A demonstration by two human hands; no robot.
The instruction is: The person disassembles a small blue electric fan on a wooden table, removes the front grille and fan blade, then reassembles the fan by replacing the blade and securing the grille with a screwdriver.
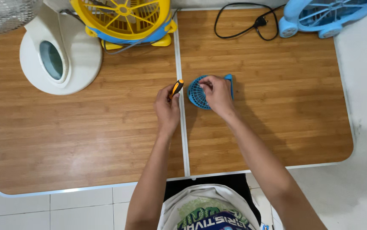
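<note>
Gripping an orange-handled screwdriver (176, 88) — left hand (167, 110) closed round it | right hand (217, 96) curled on small blue fan (200, 93) — mid-tabletop (85, 136), just right of centre seam

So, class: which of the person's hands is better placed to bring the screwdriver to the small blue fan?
Left. The left hand already grips the orange-and-black screwdriver right beside the small blue fan, while the right hand rests on the fan's grille, steadying it.
</note>
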